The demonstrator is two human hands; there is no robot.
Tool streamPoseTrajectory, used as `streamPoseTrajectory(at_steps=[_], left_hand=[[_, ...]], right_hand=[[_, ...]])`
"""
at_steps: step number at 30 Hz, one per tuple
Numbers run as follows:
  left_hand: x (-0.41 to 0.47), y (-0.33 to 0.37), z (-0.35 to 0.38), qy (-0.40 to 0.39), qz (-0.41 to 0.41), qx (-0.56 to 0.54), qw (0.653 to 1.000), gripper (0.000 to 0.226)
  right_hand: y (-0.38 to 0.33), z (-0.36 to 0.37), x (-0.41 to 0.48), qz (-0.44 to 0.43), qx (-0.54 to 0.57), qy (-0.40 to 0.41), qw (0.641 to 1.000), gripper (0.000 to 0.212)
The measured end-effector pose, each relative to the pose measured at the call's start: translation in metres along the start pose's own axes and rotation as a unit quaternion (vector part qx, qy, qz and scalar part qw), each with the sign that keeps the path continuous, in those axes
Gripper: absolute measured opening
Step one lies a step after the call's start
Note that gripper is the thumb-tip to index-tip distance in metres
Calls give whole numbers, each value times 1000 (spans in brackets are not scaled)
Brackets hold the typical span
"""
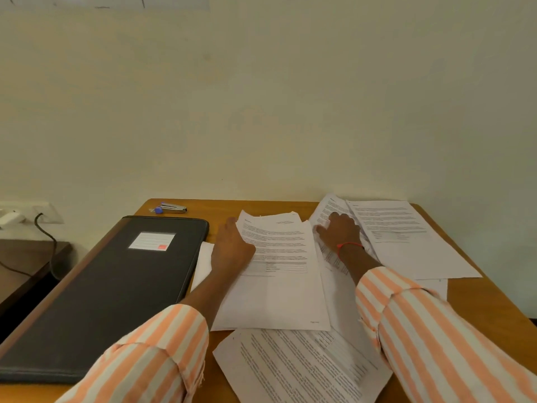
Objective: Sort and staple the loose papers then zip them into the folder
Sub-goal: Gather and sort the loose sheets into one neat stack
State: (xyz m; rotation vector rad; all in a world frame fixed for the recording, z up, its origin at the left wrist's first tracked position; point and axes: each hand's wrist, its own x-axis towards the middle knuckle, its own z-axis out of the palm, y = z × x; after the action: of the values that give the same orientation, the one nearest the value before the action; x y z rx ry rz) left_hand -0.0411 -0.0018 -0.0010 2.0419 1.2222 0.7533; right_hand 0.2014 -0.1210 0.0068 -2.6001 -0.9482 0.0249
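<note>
Sorting step. Left hand (232,251) grips left edge of centre paper stack (279,257). Right hand (341,231) lies flat on right sheets (401,234). Zip folder (116,286) closed at left, stapler (173,207) behind it, untouched. Next, likely: gather, square edges, fetch stapler.

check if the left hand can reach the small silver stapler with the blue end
Probably yes: the small silver blue-ended stapler lies uncovered just beyond the left hand, bare wooden table between them. The hand would first have to release the printed white sheet it grips.

One folder (116,286), one stapler (171,207), several loose papers (276,301)
</note>
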Motion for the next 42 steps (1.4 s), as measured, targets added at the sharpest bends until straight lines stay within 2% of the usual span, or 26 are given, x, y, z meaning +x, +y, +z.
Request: streamPoseTrajectory(at_steps=[2, 4, 10, 17, 20, 27, 30, 32, 35, 38, 40, 42], left_hand=[[1, 1, 6, 10, 19, 66, 998, 68], [2, 2, 11, 6, 31, 91, 995, 65], [-2, 0, 19, -32, 41, 100, 994, 44], [0, -4, 22, -28, 53, 144, 988, 40], [0, -6, 24, -22, 59, 145, 987, 40], [0, -6, 25, -19, 70, 145, 987, 39], [0, -5, 25, -26, 67, 148, 986, 40], [-1, -4, 24, -27, 63, 147, 987, 40], [-2, -1, 23, -29, 57, 148, 987, 40], [-3, 2, 24, -28, 53, 149, 987, 39], [-2, 0, 24, -33, 49, 148, 987, 39], [-1, 0, 23, -39, 40, 128, 990, 40]], right_hand=[[-8, 3, 5, 34, -19, -14, 999, 80], [-16, 9, 11, 78, -12, -32, 996, 89], [-36, 17, 28, 155, -18, 9, 988, 89], [-49, 21, 45, 196, -49, -23, 979, 84], [-55, 24, 51, 193, -74, -46, 977, 92], [-47, 29, 53, 103, -70, 26, 992, 71], [-42, 31, 54, 76, -34, 53, 995, 48], [-39, 29, 55, 73, 45, 74, 994, 30], [-39, 16, 50, 46, 191, 133, 971, 21], [-49, -6, 38, -47, 271, 236, 932, 8], [-58, -26, 29, -127, 277, 301, 903, 6], [-68, -47, 21, -215, 214, 343, 889, 4]])
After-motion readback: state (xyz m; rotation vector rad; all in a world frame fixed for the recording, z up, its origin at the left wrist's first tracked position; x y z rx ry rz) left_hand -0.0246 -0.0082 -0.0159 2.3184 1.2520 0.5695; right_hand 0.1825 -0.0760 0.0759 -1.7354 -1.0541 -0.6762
